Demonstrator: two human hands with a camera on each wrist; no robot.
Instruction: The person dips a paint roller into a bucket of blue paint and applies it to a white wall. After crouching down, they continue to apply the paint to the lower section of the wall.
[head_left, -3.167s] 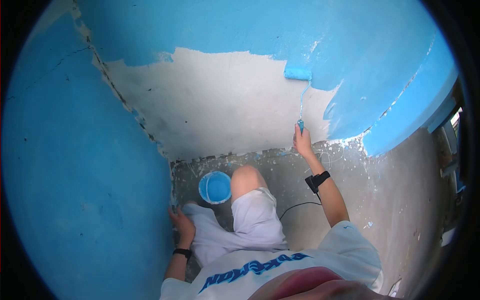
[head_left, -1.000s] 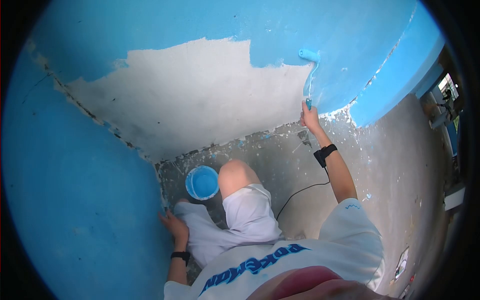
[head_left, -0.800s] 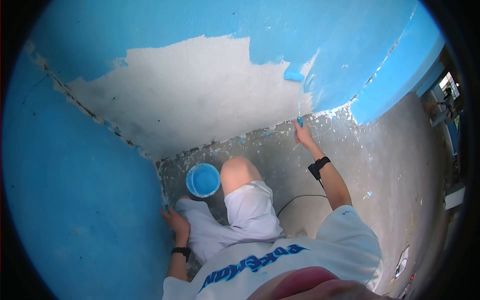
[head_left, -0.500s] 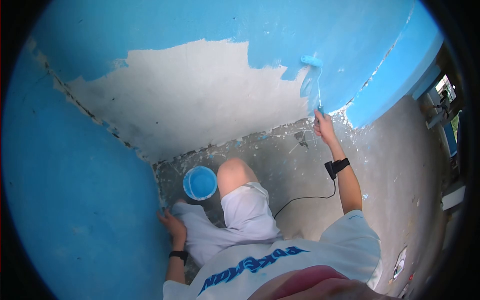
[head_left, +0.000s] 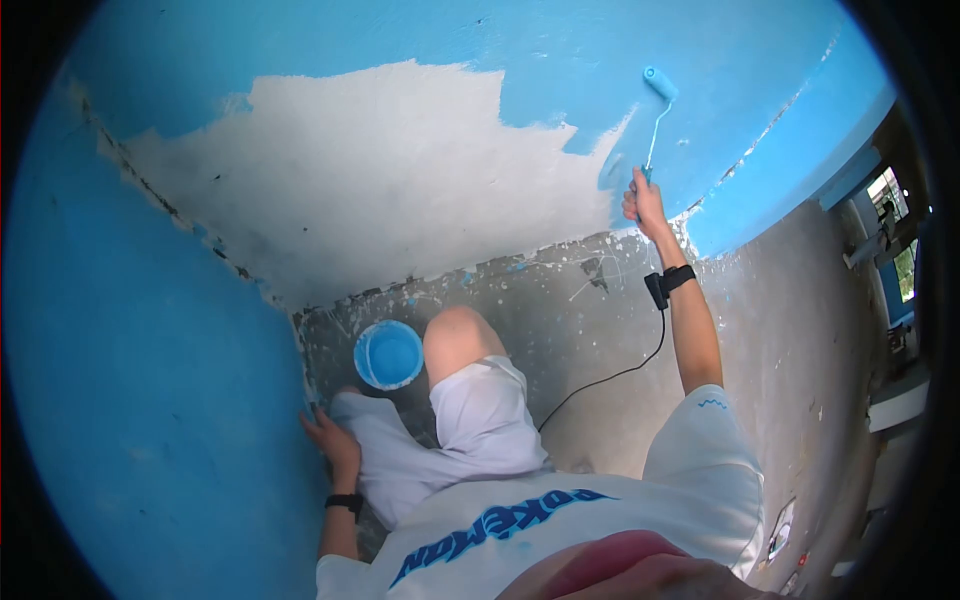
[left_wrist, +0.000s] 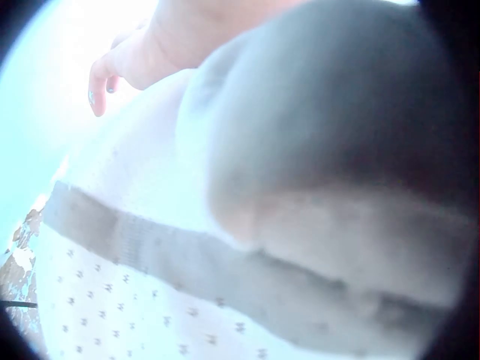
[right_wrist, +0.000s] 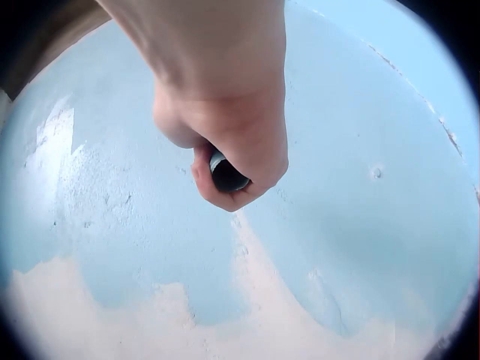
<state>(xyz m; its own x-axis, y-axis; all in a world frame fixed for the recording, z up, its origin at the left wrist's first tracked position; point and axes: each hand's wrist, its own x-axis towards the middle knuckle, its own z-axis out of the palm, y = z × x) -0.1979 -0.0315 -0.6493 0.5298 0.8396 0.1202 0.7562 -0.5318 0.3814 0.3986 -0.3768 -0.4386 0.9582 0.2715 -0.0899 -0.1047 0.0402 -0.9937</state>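
Observation:
In the head view the right hand [head_left: 645,203] grips the handle of a small paint roller, whose blue sleeve [head_left: 660,83] lies over the blue part of the wall, right of an unpainted white patch [head_left: 400,180]. The right wrist view shows that hand [right_wrist: 225,142] curled round the dark handle end [right_wrist: 227,174]. Low on the left, the left hand [head_left: 337,446] is beside the left wall and the thigh, fingers loosely extended and holding nothing visible. Its fingers [left_wrist: 101,84] show bent and overexposed in the left wrist view. A bucket of blue paint [head_left: 388,355] stands by the knee.
Grey floor [head_left: 570,320] with paint specks runs along the wall's foot. A black cable [head_left: 610,378] trails from the right wrist device across it. The blue left wall [head_left: 160,350] meets the front wall at a cracked corner. Windows and other objects are at far right.
The roller has gone between the white patch's right edge and the blue area, and is now higher and further right, its sleeve tilted. Blue covers more near that edge. The left hand stays low left.

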